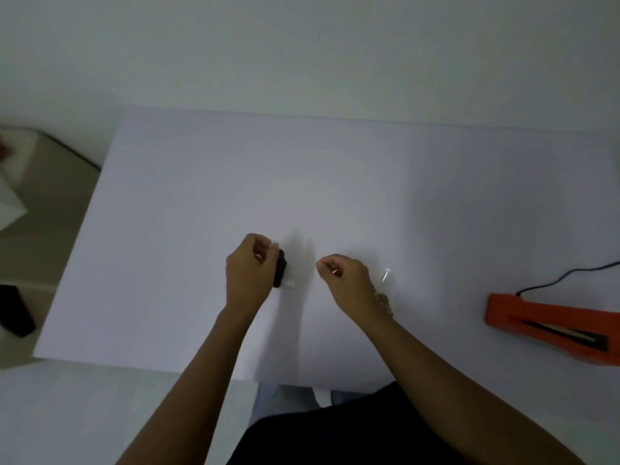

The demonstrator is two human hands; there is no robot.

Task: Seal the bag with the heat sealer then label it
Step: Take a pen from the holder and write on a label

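My left hand (250, 270) is closed around a small black object (280, 272) with a white end, just above the white table (369, 182). To its right, my right hand (349, 280) pinches a tiny white sliver (334, 271) between thumb and forefinger; what the sliver is cannot be told. A clear plastic bag (385, 275) lies flat beside and under my right wrist. It shows only as a glint, with some pale contents near the wrist. The orange heat sealer (550, 330) lies at the table's right edge, well away from both hands, its jaw slot facing right.
The sealer's black cord (567, 275) runs off to the right. Left of the table, on the floor, are a black object (15, 310) and white foam pieces (10, 203). The table's back edge meets a white wall.
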